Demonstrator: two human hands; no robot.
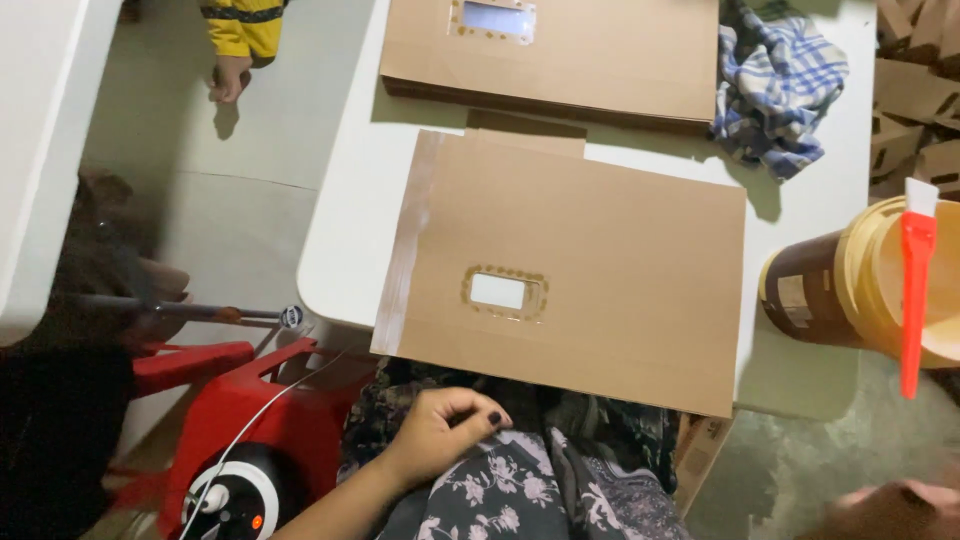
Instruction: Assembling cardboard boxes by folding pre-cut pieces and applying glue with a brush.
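**Hands rest below a flat cardboard sheet**

Nearest, the left hand (445, 425) lies on the lap with fingers curled loosely inward, grasping nothing, just below the near edge of the cardboard sheet (600, 260). The right hand (885, 508) shows only partly at the lower right corner; its grip cannot be told.

The sheet lies flat on the white table (345, 250), overhanging the near edge, with a small window cutout (500, 291) near its middle. To the right stands a tub (860, 285) with a red brush (915, 290) across it. Farther back lie a cardboard stack (600, 60) and a checked cloth (780, 85). Another person's hand (230, 78) hangs at the far left.
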